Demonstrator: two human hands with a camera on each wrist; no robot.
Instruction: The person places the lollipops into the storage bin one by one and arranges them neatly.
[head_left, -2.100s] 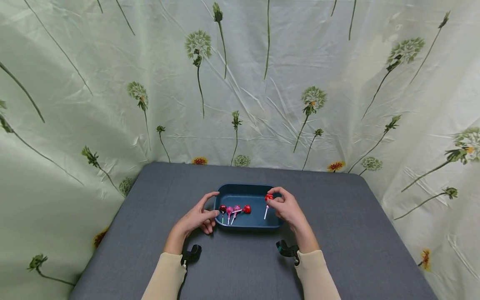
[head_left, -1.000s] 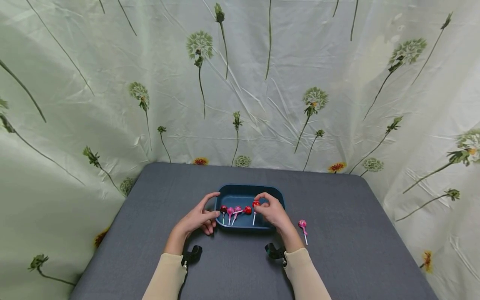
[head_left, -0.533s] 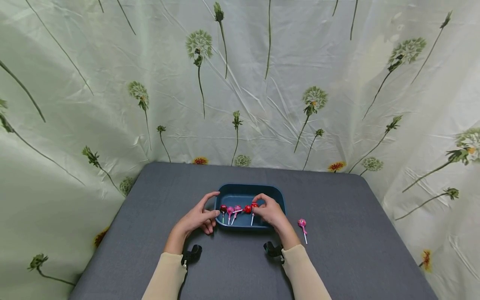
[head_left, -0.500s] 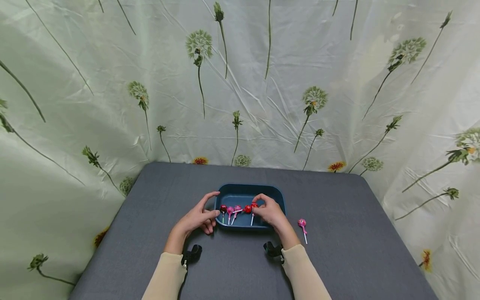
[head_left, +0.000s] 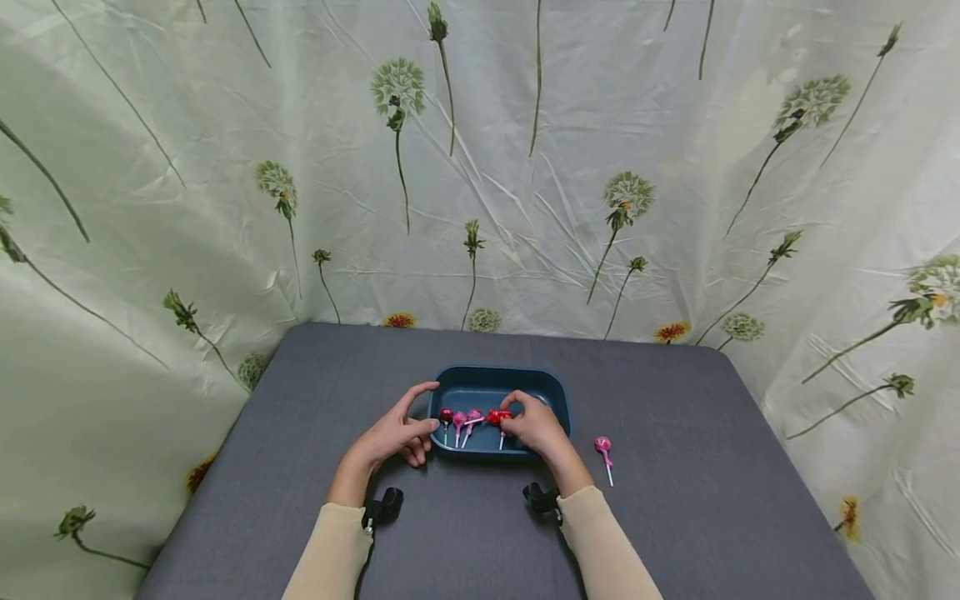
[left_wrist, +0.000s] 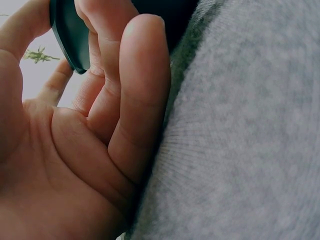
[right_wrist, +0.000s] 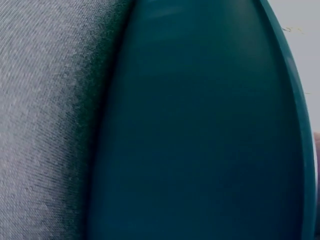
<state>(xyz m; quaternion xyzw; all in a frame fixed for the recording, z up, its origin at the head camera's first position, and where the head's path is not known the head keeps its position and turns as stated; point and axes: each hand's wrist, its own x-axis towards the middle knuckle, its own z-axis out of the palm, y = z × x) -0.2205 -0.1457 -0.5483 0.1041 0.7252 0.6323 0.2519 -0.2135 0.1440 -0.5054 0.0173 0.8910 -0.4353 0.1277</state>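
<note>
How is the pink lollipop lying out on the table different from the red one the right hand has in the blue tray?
The pink lollipop lies alone on the grey table, outside the blue tray; the red lollipop is inside the tray, beside others. Nothing touches the pink one, while the right hand pinches the red one with its fingers. Their heads differ in colour, pink against red. Both have a light stick pointing toward the person.

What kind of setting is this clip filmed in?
Probably a staged recording booth, not a home: a floral fabric backdrop wraps round a grey cloth-covered table that holds only a blue tray of lollipops.
</note>
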